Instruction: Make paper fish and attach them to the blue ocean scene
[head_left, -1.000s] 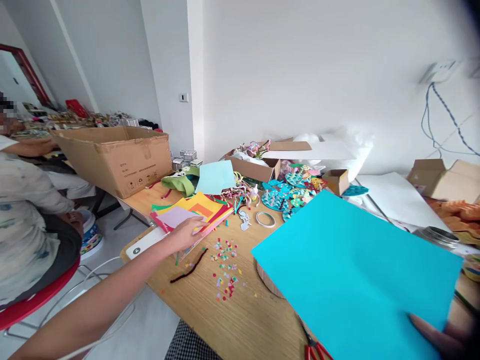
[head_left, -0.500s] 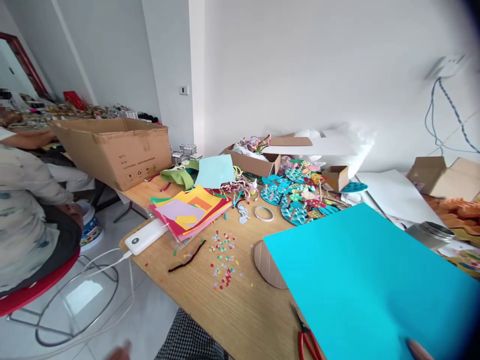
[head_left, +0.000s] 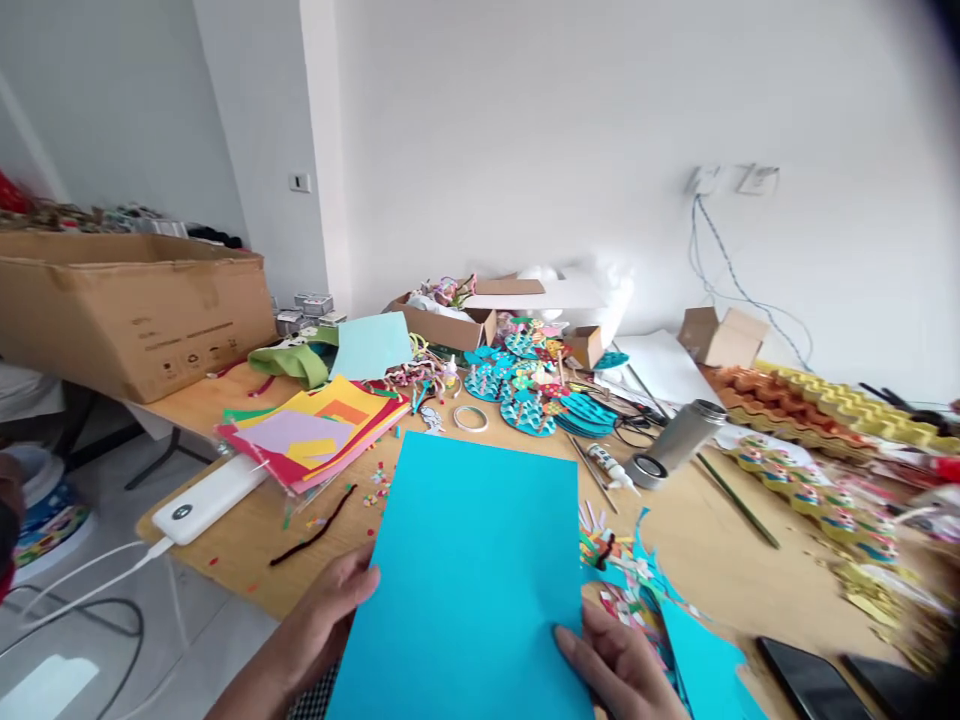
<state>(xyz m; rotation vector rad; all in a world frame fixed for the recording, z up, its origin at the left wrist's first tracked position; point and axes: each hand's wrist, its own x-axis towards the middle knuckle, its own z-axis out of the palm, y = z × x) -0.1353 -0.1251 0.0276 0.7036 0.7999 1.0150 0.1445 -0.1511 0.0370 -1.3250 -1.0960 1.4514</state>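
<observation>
A plain bright blue sheet of craft paper or foam (head_left: 469,560) is tilted up in front of me over the near table edge. My left hand (head_left: 330,605) grips its left edge, thumb along the front and fingers behind, mostly hidden. At the right edge, my right hand (head_left: 619,655) pinches it with the thumb on the face. Beside the right hand lie blue paper offcuts (head_left: 705,655) and a heap of small coloured scraps. A dark brown pipe cleaner (head_left: 313,527) lies left of the sheet.
Coloured sheets (head_left: 315,435) and a white power bank (head_left: 210,500) are at left. Behind stand a tape roll (head_left: 471,419), blue decorated crafts (head_left: 525,385), a glue bottle (head_left: 609,465) and a metal flask (head_left: 686,440). Phones (head_left: 810,680) lie near right; a large carton (head_left: 135,310) is far left.
The view has swung right. The blue sheet has come from the right to the centre, and my left hand, earlier low and away from it, now holds its left edge.
</observation>
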